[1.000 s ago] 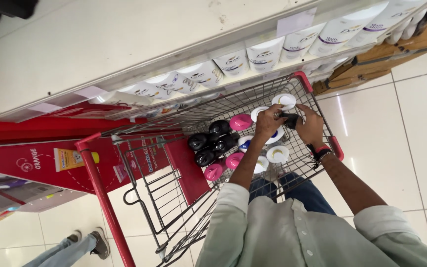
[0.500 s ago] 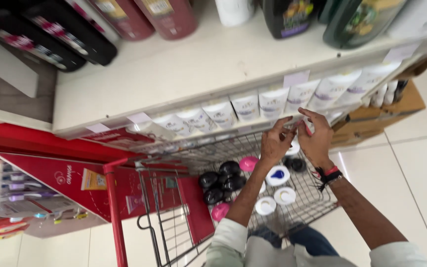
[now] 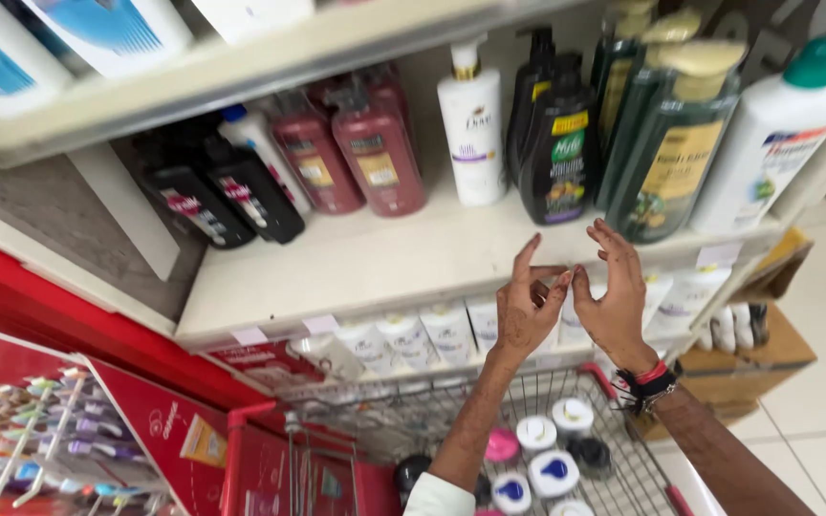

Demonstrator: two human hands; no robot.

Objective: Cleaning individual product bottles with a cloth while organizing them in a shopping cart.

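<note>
Up at shelf height, the left hand and the right hand meet just in front of the white shelf, fingertips touching or nearly so. The left hand's fingers are curled, index raised, thumb pressed toward the right hand's thumb; a thin, pale strip seems pinched between them, but it is too small and blurred to tell what it is. The right hand is mostly spread, fingers fanned upward, with dark and red bands at the wrist.

Behind the hands, on the shelf, stand a white pump bottle, a black bottle, two dark green bottles and a white bottle with a green cap. Farther left are maroon bottles and black tubes.

Below the forearms sits a red wire cart holding round jars with white, pink and black lids. White tubes line the lower shelf.
</note>
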